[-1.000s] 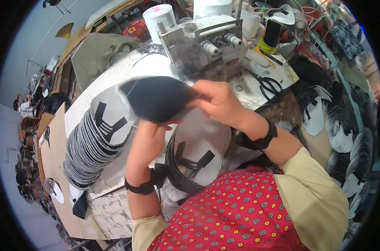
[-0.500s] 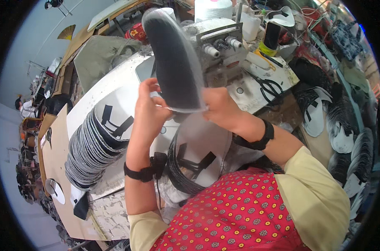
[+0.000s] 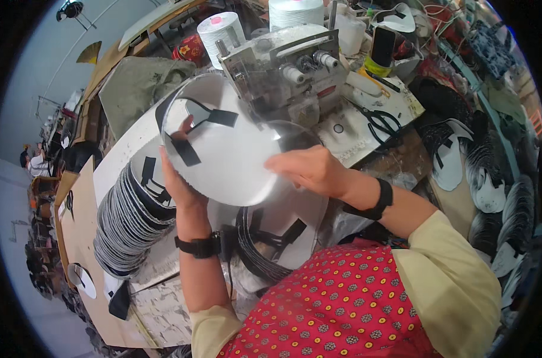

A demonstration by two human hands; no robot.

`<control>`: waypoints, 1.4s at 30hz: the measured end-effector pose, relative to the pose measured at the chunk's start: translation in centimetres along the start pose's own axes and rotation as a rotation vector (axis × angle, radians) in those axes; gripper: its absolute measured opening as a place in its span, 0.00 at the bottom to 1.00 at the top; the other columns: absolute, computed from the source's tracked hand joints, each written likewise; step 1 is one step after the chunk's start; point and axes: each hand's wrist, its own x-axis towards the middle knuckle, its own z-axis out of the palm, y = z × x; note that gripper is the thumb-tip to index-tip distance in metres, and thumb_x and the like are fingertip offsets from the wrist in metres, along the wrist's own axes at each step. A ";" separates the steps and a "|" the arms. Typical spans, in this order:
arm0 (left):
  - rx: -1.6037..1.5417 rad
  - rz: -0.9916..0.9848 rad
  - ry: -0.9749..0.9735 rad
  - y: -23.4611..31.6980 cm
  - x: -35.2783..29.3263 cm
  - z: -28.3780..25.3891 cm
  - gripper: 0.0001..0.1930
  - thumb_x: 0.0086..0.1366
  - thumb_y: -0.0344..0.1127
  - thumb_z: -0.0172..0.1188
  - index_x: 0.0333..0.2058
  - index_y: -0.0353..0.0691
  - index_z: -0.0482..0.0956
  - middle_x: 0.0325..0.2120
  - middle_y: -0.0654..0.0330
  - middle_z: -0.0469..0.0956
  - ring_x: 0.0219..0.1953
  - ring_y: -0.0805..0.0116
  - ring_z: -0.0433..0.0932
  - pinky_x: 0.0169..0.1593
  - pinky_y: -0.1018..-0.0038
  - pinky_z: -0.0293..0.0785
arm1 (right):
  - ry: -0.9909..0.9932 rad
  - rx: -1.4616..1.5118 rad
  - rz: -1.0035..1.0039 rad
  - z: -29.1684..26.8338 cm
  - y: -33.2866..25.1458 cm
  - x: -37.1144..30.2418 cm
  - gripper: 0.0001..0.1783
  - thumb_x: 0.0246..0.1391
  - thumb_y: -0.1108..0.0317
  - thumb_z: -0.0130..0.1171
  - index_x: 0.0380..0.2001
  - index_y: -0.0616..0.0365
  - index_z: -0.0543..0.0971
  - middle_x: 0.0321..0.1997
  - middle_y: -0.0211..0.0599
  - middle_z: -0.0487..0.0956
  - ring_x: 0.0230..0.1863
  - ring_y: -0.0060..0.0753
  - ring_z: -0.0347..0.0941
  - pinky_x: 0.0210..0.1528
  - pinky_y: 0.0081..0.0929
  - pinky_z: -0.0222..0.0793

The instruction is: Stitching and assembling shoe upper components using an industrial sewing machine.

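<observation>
A white sole-shaped piece [image 3: 235, 161] with black fabric straps is held up in front of the sewing machine [image 3: 283, 71], curved and partly blurred. My left hand [image 3: 184, 179] grips its left side, with fingers partly hidden by the piece. The fingers of my right hand [image 3: 313, 170] are closed at its right edge. Below my hands, a bundle of similar pieces [image 3: 295, 250] with black straps rests on the table near my apron. To the left lies a long stack of similar pieces [image 3: 125, 224], layered with pale, fuzzy edges.
Black-handled scissors [image 3: 383, 126] lie right of the machine. Two white thread cones [image 3: 221, 37] stand behind it. A dark phone-like slab [image 3: 382, 45] sits in a yellow holder. More layered pieces [image 3: 486, 185] hang or lie at the far right. A round white disc [image 3: 83, 279] lies far left.
The piece has turned from its dark face to its white strapped face and come lower and to the left. My left hand has moved left; my right hand is slightly lower.
</observation>
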 end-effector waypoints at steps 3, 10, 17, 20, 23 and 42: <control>0.294 0.096 0.157 0.3 1.2 0.3 0.19 0.75 0.46 0.42 0.42 0.37 0.76 0.42 0.61 0.75 0.42 0.74 0.72 0.48 0.75 0.70 | 0.135 -0.059 0.089 1.3 0.9 0.6 0.10 0.52 0.75 0.61 0.40 0.61 0.78 0.37 0.44 0.82 0.35 0.43 0.81 0.36 0.31 0.77; 0.623 -0.424 0.462 4.4 -2.0 -0.6 0.19 0.69 0.47 0.55 0.40 0.32 0.78 0.32 0.62 0.79 0.28 0.80 0.72 0.28 0.79 0.63 | 0.157 -0.096 0.189 1.2 1.7 1.5 0.14 0.52 0.75 0.62 0.43 0.58 0.76 0.45 0.45 0.81 0.42 0.45 0.80 0.42 0.32 0.77; 0.468 -0.622 -0.149 4.2 -8.6 5.5 0.23 0.75 0.45 0.43 0.40 0.30 0.82 0.36 0.52 0.81 0.31 0.71 0.77 0.40 0.75 0.72 | 0.324 0.104 0.522 0.9 0.5 0.1 0.15 0.47 0.76 0.65 0.39 0.58 0.74 0.31 0.38 0.74 0.26 0.36 0.73 0.29 0.28 0.68; 0.897 -0.087 -0.177 1.8 -6.8 5.4 0.10 0.68 0.34 0.57 0.37 0.32 0.82 0.36 0.61 0.82 0.32 0.72 0.78 0.38 0.74 0.74 | 0.172 -0.010 0.305 1.2 -0.3 -0.8 0.13 0.46 0.77 0.64 0.37 0.59 0.74 0.34 0.37 0.74 0.26 0.37 0.73 0.28 0.29 0.68; 0.775 0.173 0.388 0.5 -2.9 3.8 0.31 0.60 0.33 0.68 0.58 0.31 0.62 0.52 0.54 0.69 0.48 0.69 0.71 0.46 0.75 0.70 | -0.054 -0.115 0.117 2.3 -1.2 -0.8 0.17 0.43 0.76 0.63 0.40 0.56 0.76 0.43 0.37 0.75 0.41 0.42 0.73 0.44 0.35 0.69; 3.055 -0.182 -0.606 6.7 -7.9 -3.1 0.31 0.61 0.36 0.55 0.65 0.54 0.61 0.27 0.71 0.74 0.32 0.73 0.75 0.35 0.72 0.64 | -0.216 -0.153 0.028 2.3 -1.6 -0.2 0.22 0.39 0.70 0.67 0.42 0.53 0.77 0.47 0.36 0.75 0.51 0.44 0.70 0.55 0.44 0.62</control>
